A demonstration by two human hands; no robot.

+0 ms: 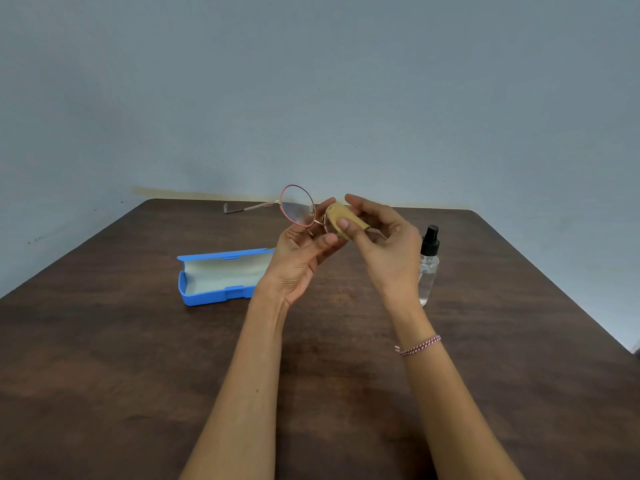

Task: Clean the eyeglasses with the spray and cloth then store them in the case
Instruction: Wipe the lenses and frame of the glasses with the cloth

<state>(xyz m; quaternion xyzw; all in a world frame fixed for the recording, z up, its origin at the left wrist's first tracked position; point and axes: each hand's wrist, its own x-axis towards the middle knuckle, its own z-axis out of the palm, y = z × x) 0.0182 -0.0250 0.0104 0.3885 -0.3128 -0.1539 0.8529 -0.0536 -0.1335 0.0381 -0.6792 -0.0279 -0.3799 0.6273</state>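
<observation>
A plain blue-grey wall (311, 81) stands behind a dark wood-grain counter (138, 375) whose far corners are rounded. Above the middle of it, a person holds a pair of eyeglasses (298, 206) up off the surface with both forearms reaching forward.

The left hand (298, 261) grips the frame from below, near the bridge, its fingers curled up around the thin pinkish-gold rim. One round lens stands clear and upright to the left of the fingers, and its temple arm sticks out to the left, over the far edge of the counter.

The right hand (384, 244) pinches a small tan cloth (341, 218) folded over the other lens, thumb on the near side and fingers behind it. That lens is almost wholly hidden by cloth and fingers. A red-and-white braided bracelet (417, 345) sits on the right wrist.

A blue case (214, 277) lies open on the counter to the left of the hands, its pale lining showing and its lid tipped back. To the right, just beyond the right hand, a clear spray bottle (428, 261) with a black nozzle stands upright, partly hidden behind the wrist.
</observation>
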